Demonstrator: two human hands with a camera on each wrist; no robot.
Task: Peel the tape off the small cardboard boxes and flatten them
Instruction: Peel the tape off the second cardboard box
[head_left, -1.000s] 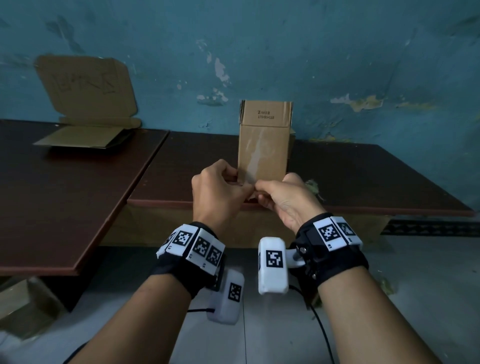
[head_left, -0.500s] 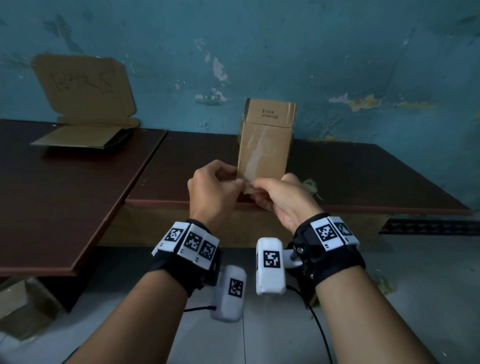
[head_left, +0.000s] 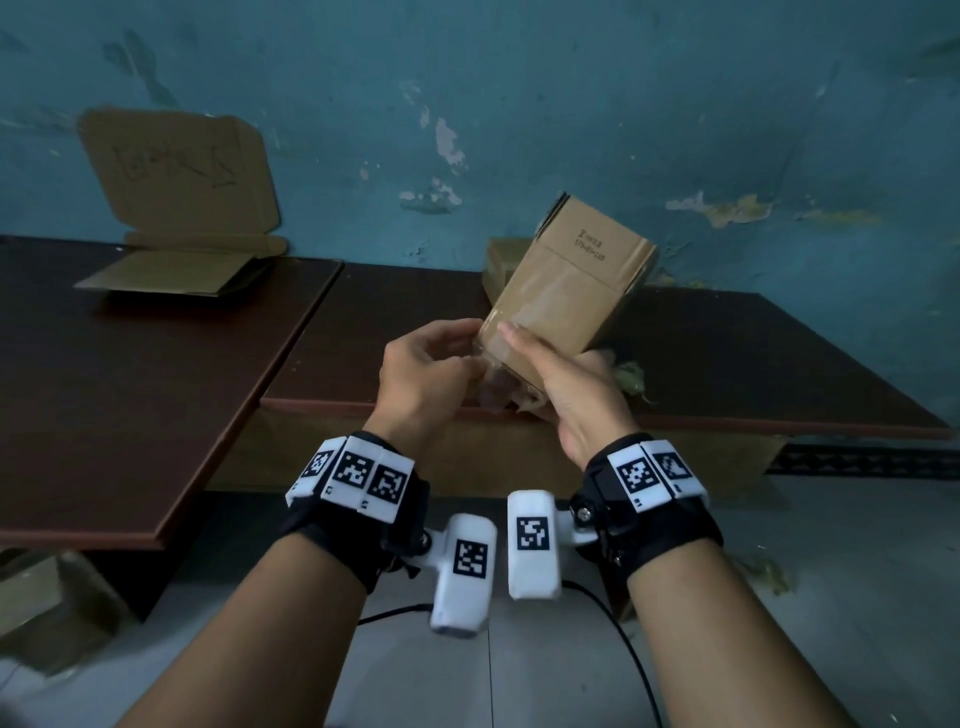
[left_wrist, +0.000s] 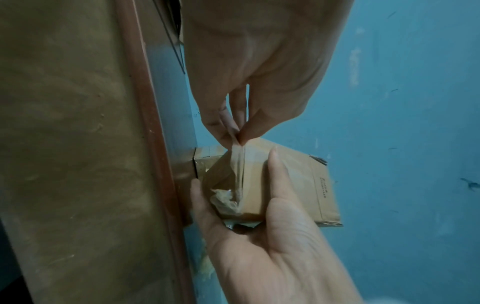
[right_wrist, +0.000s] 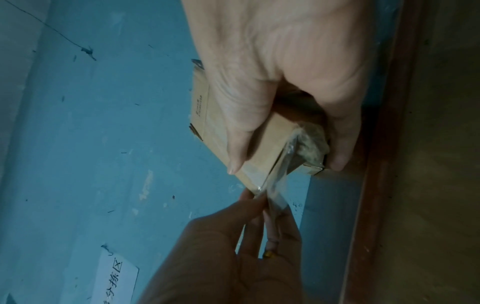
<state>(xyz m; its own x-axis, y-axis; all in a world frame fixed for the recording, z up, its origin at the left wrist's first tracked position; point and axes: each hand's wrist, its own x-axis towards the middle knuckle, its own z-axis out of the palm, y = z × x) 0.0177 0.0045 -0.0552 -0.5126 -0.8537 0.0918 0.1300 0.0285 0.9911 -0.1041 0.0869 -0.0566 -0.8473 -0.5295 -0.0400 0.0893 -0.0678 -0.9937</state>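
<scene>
The right hand (head_left: 566, 384) grips the small cardboard box (head_left: 571, 291) by its lower end, thumb across the front, holding it tilted above the near edge of the brown table (head_left: 727, 358). Just left of the box, the left hand (head_left: 421, 374) pinches a clear tape strip (left_wrist: 237, 164) between thumb and fingertips, stretched taut from the box's bottom corner.

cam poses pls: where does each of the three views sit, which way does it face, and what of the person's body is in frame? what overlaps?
Head: worn on the head, looking forward and down at the small cardboard box above the table edge; both forearms, wristbands and hands show.
Left wrist: looks along the left hand, whose grip pinches the clear tape; the right hand shows too.
Right wrist: looks along the right hand, gripping the box; the left hand's fingers show below.
Shared: all three see the box, the tape and both hands.
</scene>
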